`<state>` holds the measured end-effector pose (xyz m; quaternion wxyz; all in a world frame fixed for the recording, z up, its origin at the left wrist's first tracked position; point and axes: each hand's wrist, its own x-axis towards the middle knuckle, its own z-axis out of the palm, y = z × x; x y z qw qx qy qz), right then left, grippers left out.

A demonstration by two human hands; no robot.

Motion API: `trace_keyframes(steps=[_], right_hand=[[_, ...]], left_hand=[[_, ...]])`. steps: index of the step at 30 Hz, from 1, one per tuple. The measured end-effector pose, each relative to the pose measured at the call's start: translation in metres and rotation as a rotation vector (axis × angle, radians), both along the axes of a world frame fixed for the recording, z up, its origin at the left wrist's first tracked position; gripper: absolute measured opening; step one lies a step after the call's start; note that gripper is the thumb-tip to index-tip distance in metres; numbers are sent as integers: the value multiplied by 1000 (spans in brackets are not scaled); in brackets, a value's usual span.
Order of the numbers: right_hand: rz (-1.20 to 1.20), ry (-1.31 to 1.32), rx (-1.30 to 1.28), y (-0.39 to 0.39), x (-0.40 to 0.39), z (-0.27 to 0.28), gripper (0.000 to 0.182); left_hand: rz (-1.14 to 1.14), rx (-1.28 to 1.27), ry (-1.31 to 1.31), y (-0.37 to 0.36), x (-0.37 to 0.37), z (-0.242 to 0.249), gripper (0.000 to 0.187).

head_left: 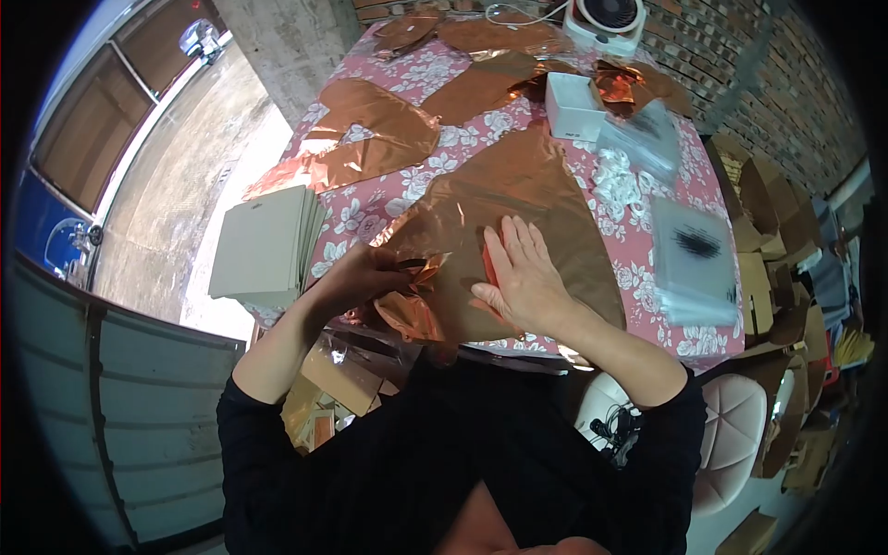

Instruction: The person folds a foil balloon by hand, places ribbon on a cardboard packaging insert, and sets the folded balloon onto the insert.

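A large flat copper-coloured foil balloon (504,199), uninflated, lies across the near middle of the table. My right hand (527,277) rests flat on it, fingers stretched out. A strip of brighter orange foil shows along that hand's edge. At the balloon's near left part, my left hand (365,277) is closed on a crumpled, folded-over bit of the foil; its fingertips are partly hidden. A stack of grey cards (259,242) sits just left of that hand. Beyond lies another flat foil balloon (393,157) with a hole in it.
More foil shapes (504,37) cover the table's far side. A white box (573,106), a bundle of white ribbon (617,180) and clear plastic bags (694,254) are on the right. A white appliance (603,23) stands at the back. Cardboard boxes (763,194) and a white chair (733,430) are beside the table.
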<state>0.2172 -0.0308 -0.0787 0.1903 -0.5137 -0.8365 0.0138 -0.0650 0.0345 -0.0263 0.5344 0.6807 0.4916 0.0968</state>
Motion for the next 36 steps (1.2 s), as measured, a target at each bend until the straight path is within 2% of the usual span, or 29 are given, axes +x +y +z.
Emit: trace_keyframes(steps=[8,10,11,13,14,16,18,20,22,23,25,29,36], right_hand=[[2,-101,-15,-7,-5,-7,89],[6,-99,-16,-8,-6,-5,90],[3,-100,-20,-9,-6,-4,92],[6,-99,-24,-10,-6,-3,93],[4,-105,-30,-10,-6,-3,95],[6,-112,-45,-10,-6,1,97],[9,-121,-64,-11,-7,3,98],[-7,-112,-73,-11,-8,4,103],[-8,-114,-86,-11,-10,5,105],[-19,-120,-96,-12,-10,6,106],[-14,-117,-112,-11,-11,8,107],[-28,-119,-167,-11,-12,11,110],[-30,-123,-193,-12,-10,13,112]], left_hand=[[84,3,81,-4,-11,-4,19],[132,393,61,-11,-24,-11,26],[135,397,67,-14,-31,-14,26],[341,734,223,-27,-44,-19,31],[344,739,231,-36,-48,-23,31],[548,674,232,-60,-57,-29,34],[608,503,61,-90,-53,-35,38],[658,61,-62,-119,-42,-27,45],[666,-138,-150,-133,-30,-36,43],[676,-139,-150,-136,-22,-43,43],[874,-343,-527,-139,-8,-57,40],[954,-447,-682,-135,8,-57,36],[1017,-277,-755,-128,31,-64,25]])
